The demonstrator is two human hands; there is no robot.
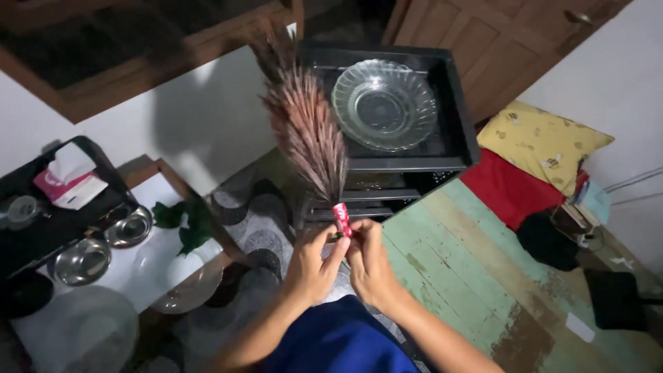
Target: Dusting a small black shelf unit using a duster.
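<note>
A feather duster [307, 124] with brown and pinkish plumes stands upright in the middle of the view, its short red handle [342, 220] at the bottom. My left hand [311, 266] and my right hand [369, 266] are both closed around that red handle, side by side, at chest height. The plumes reach up in front of a black plastic rack [459, 103]. A clear glass ribbed plate [383, 103] lies on the rack's top shelf, just right of the plumes.
At left a low table [162, 190] carries steel bowls [83, 261], glass dishes, a small plant and a black tray with tissues. At right lie a green worn wooden floor [469, 276], a red cushion [507, 190] and a yellow pillow [542, 141]. Wooden doors stand behind.
</note>
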